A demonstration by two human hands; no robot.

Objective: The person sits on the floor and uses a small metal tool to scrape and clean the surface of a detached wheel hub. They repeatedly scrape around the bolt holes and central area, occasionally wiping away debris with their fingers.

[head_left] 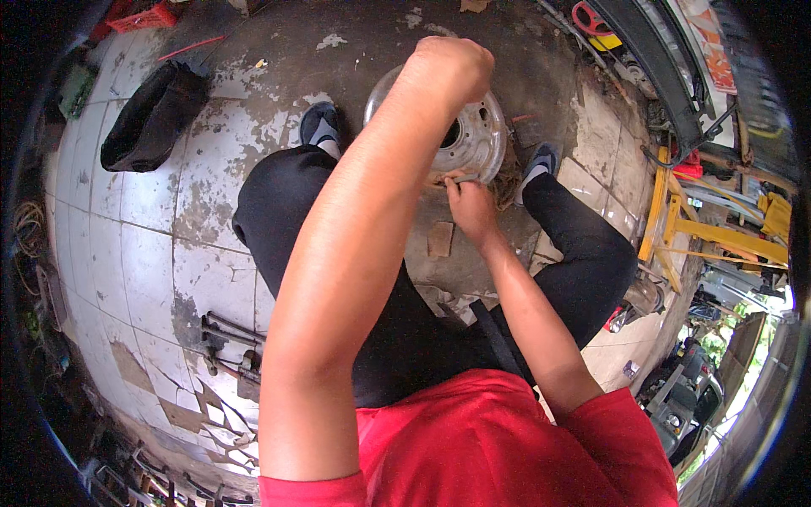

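Your right hand (475,209) pinches the round silver metal wheel rim (487,145); brace it firmly. Left hand (456,68): grip cannot be told.

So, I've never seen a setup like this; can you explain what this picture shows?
No machine here: a person works bare-handed, and a camera on their head looks down, its wide lens bending straight edges. A metal wheel rim sits between their feet. The left hand is curled at the rim's far side, from this view; anything in it is hidden. The right hand has its fingers at the near edge; whether they grip it is unclear. On the worn floor lie a brown scrap and a black container.
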